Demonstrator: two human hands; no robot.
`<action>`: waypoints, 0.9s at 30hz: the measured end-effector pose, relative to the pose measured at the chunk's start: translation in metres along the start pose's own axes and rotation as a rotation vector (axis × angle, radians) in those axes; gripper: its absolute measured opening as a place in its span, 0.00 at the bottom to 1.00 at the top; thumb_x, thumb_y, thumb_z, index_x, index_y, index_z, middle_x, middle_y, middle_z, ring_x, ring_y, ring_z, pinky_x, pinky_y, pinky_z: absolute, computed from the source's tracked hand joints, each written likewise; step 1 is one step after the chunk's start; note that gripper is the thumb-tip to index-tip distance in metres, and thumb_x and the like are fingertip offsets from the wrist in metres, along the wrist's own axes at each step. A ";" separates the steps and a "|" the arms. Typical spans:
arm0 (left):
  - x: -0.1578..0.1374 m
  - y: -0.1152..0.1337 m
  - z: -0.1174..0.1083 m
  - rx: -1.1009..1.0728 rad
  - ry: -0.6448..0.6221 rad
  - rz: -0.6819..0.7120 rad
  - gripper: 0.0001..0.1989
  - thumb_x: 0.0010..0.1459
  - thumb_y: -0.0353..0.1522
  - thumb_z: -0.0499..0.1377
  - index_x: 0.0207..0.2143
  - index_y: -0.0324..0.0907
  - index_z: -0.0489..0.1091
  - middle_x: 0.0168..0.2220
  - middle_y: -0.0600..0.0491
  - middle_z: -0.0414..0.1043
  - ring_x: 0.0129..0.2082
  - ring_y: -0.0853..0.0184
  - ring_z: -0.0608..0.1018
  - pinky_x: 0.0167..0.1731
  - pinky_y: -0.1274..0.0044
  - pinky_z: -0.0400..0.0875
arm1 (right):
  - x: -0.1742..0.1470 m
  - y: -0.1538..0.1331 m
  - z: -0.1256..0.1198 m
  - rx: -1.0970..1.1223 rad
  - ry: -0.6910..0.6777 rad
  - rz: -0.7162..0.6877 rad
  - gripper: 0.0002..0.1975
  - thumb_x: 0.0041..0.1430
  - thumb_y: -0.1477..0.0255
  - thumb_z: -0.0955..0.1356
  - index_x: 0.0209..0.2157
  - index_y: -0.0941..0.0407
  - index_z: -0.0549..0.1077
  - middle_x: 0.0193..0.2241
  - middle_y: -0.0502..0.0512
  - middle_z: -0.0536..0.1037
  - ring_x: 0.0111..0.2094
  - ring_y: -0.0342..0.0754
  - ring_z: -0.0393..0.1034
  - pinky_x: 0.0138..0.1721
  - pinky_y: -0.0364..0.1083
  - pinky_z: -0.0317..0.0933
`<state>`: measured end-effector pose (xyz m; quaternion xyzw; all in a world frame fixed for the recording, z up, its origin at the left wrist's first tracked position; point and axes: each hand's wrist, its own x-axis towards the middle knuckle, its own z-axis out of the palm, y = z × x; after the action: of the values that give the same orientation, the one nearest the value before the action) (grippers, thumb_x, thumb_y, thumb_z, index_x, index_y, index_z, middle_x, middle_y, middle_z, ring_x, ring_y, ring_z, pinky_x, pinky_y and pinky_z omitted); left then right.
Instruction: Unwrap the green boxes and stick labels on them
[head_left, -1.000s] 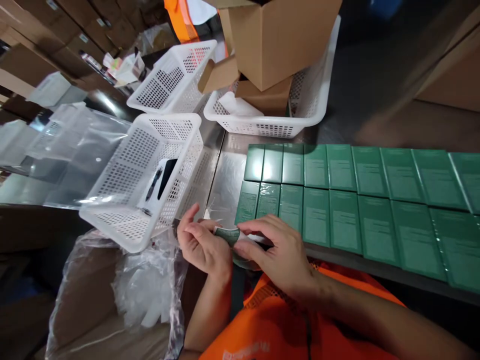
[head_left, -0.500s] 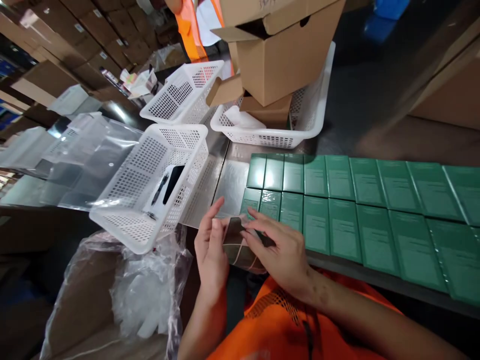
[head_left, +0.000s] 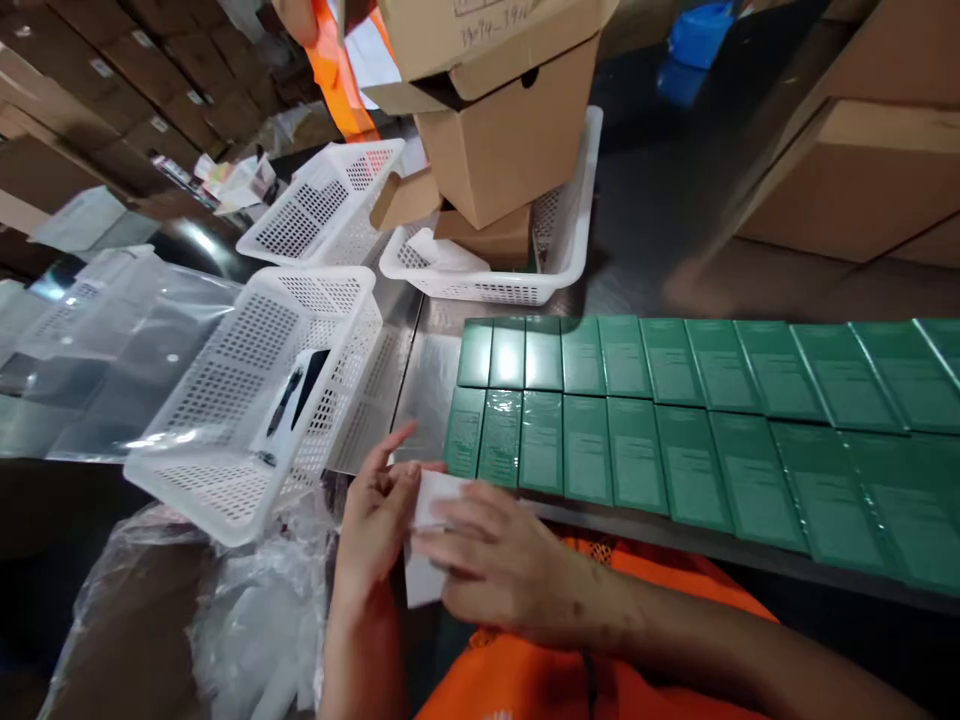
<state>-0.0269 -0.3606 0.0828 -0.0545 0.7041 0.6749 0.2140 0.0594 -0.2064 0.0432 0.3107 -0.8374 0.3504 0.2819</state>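
A small white flat piece [head_left: 435, 505] is between my hands at the near edge of the table; I cannot tell whether it is a box or folded card. Along its upper left edge, my left hand [head_left: 379, 505] pinches it between thumb and curled fingers, with the index finger sticking out. My right hand [head_left: 499, 560] has its fingers bent over its right side and face, and they are slightly blurred. Just beyond lie green boxes [head_left: 588, 450] in two long rows, several with shiny clear wrap.
White perforated baskets stand left [head_left: 251, 400] and behind; the left one holds a pen and a dark flat object. Cardboard cartons [head_left: 517, 130] rest in the back basket [head_left: 574, 240]. Clear plastic bags [head_left: 135, 350] lie far left. Below is a plastic-lined carton [head_left: 120, 620]. A person in an orange vest stands behind.
The piece in my hands showed a dark, shiny face with light lines; now a white face shows. My right hand's fingers have moved from its top edge down over its face.
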 end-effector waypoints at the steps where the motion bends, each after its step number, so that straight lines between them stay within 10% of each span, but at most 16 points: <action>1: 0.002 -0.001 -0.004 0.005 0.022 -0.003 0.34 0.49 0.41 0.71 0.56 0.43 0.67 0.27 0.55 0.79 0.22 0.70 0.76 0.22 0.82 0.69 | -0.003 -0.001 -0.006 0.084 -0.020 -0.082 0.11 0.67 0.77 0.69 0.29 0.54 0.75 0.45 0.48 0.77 0.56 0.51 0.64 0.57 0.54 0.60; 7: 0.009 -0.002 -0.016 0.163 -0.042 0.026 0.25 0.54 0.44 0.67 0.51 0.45 0.68 0.27 0.56 0.76 0.24 0.69 0.76 0.25 0.80 0.70 | -0.012 0.003 -0.076 0.643 0.013 0.125 0.07 0.72 0.69 0.67 0.38 0.55 0.73 0.34 0.50 0.78 0.42 0.45 0.71 0.50 0.46 0.63; 15: 0.003 -0.010 0.025 0.525 -0.275 0.155 0.16 0.63 0.45 0.57 0.43 0.43 0.74 0.17 0.62 0.56 0.17 0.73 0.59 0.19 0.80 0.50 | -0.020 0.056 -0.111 0.511 0.267 1.040 0.10 0.57 0.63 0.74 0.31 0.55 0.75 0.27 0.50 0.74 0.27 0.46 0.66 0.27 0.43 0.58; 27: 0.011 -0.027 0.062 0.740 -0.467 0.166 0.19 0.64 0.44 0.54 0.24 0.44 0.64 0.18 0.60 0.64 0.19 0.71 0.66 0.23 0.78 0.57 | -0.028 0.071 -0.083 0.372 0.267 1.101 0.09 0.57 0.64 0.73 0.31 0.56 0.78 0.27 0.50 0.75 0.26 0.45 0.66 0.29 0.44 0.59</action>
<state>-0.0125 -0.3001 0.0536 0.2366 0.8330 0.3866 0.3174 0.0480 -0.0940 0.0438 -0.1716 -0.7573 0.6217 0.1026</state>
